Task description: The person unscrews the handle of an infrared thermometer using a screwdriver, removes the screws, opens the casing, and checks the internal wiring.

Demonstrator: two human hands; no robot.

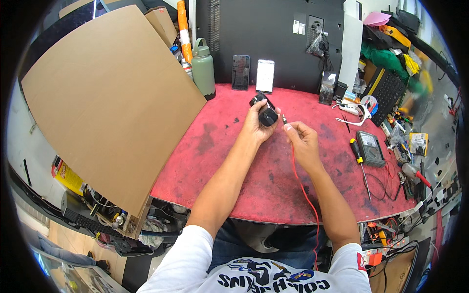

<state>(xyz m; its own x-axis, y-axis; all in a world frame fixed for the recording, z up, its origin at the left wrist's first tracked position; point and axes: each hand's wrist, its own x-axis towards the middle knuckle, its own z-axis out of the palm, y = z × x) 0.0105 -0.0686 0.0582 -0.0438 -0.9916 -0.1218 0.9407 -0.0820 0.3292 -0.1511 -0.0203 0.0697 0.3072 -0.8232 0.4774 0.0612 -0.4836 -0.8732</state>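
Note:
My left hand (pixel 255 123) is closed around a black rounded device (pixel 268 117), held above the red mat; its exact kind I cannot make out. Part of the device sticks out past the fingers on the far side. Just to the right, my right hand (pixel 303 140) pinches a slim plug (pixel 285 119) with a metal tip. The tip points away from me, close to the black device but seemingly apart from it. From the plug a red cable (pixel 301 188) runs down over the mat's front edge toward my lap.
A red stained mat (pixel 220 188) covers the bench. Two phones (pixel 241 72) (pixel 265 75) lean against a large black panel (pixel 278 29). A green bottle (pixel 203 71) and cardboard sheet (pixel 112 97) stand left. At right lie a multimeter (pixel 370 148), screwdriver (pixel 356 150) and white-framed glasses (pixel 359 112).

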